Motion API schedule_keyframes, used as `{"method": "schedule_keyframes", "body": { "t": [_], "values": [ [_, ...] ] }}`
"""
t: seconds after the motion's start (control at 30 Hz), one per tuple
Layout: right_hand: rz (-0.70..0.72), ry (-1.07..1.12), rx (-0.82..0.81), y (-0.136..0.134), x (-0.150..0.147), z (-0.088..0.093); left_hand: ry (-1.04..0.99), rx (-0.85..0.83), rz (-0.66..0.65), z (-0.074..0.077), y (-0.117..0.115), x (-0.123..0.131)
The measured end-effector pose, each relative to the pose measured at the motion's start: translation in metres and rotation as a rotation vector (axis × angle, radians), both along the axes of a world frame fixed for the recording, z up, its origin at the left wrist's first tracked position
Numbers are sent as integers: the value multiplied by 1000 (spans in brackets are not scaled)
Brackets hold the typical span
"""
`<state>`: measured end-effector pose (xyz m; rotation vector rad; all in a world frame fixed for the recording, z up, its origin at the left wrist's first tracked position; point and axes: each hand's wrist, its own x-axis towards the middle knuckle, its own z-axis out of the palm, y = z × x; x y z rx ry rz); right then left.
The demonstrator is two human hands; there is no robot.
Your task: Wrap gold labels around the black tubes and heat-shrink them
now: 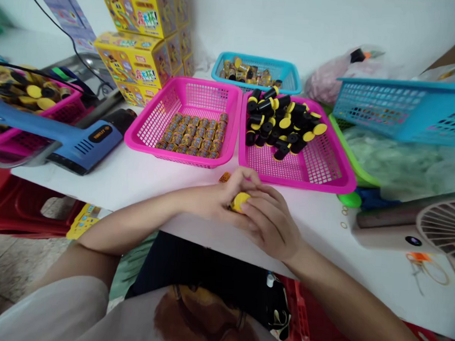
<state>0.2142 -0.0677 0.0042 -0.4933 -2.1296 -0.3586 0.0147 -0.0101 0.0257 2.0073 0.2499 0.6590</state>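
**Both hands closed on one yellow-capped tube at the near table edge**

The left hand point(216, 196) and the right hand point(273, 223) meet at the near middle of the white table point(143, 179). Their fingers are curled tight around a small yellow-capped tube point(240, 201) held between them. The tube sits just above the table's near edge, in front of the gap between two pink baskets.

Only its round yellow end shows, turned up and towards the near side. The fingers cover the body, so its long axis cannot be told with certainty.

Just beyond the left hand a small orange-brown piece point(224, 177) lies on the table, partly hidden by the knuckles. Farther back on the left, the left pink basket point(201, 95) holds labelled tubes point(194, 135) laid in tidy rows. On the right, the right pink basket point(307, 167) holds a loose heap of black tubes point(281, 125) with yellow caps, pointing every way.

Behind these two stands a small blue basket point(290, 68) with more labelled pieces. Yellow printed boxes point(143, 39) are stacked at the far left. A blue power tool point(72, 139) lies near left, well apart from the hands. A large blue basket point(402, 111) rises at the far right, and a fan point(443, 227) rests near right.
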Motion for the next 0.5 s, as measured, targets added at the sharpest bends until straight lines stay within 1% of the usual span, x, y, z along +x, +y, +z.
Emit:
{"method": "schedule_keyframes", "body": {
  "t": [0.03,0.1,0.13,0.2,0.27,0.3,0.37,0.4,0.47,0.5],
  "values": [
    [-24,10,-17,4,2,4,-4,-30,43,8,1,-3],
    [-114,44,-96,22,13,14,10,-41,233,25,7,-11],
    [-187,56,-163,37,22,19,31,-39,307,33,14,-16],
    [-403,8,-350,74,44,31,77,22,427,49,37,-24],
    [-698,-206,-621,116,64,38,127,174,582,62,73,-30],
    [-750,-273,-694,135,71,40,148,253,672,67,96,-31],
    [-769,-455,-835,163,77,39,213,363,825,73,143,-29],
    [-754,-523,-876,171,75,37,263,393,899,74,165,-27],
    [-739,-631,-932,175,67,33,428,377,1003,73,203,-21],
    [-743,-664,-943,173,63,32,510,345,1033,70,218,-19]
  ]
}}
